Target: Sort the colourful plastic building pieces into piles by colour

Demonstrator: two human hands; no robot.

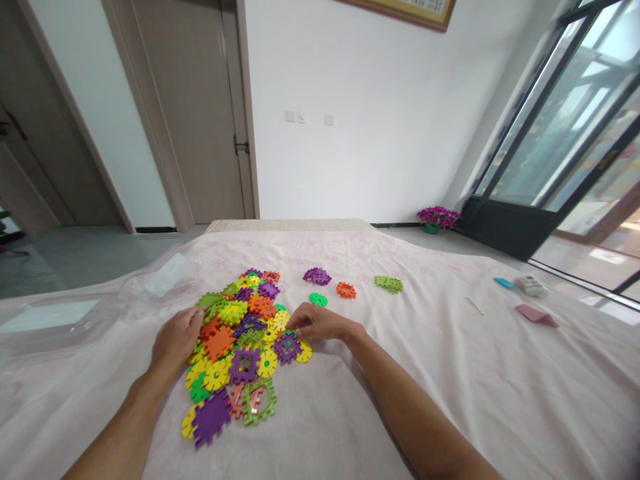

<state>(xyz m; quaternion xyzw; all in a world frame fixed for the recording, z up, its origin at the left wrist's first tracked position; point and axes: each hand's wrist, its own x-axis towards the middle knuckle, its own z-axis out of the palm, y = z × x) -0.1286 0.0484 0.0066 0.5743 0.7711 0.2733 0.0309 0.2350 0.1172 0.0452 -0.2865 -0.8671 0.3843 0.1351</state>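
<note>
Plastic pieces (219, 343) lie heaped left of frame centre; left hand (175, 339) and right hand (318, 322) flank them, grips indeterminable; inward pressure could scatter them.

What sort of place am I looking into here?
Most likely a room in a home, though I can't be certain: there's a brown lever-handled door, a framed picture on the white wall, and a pot of magenta flowers.
</note>
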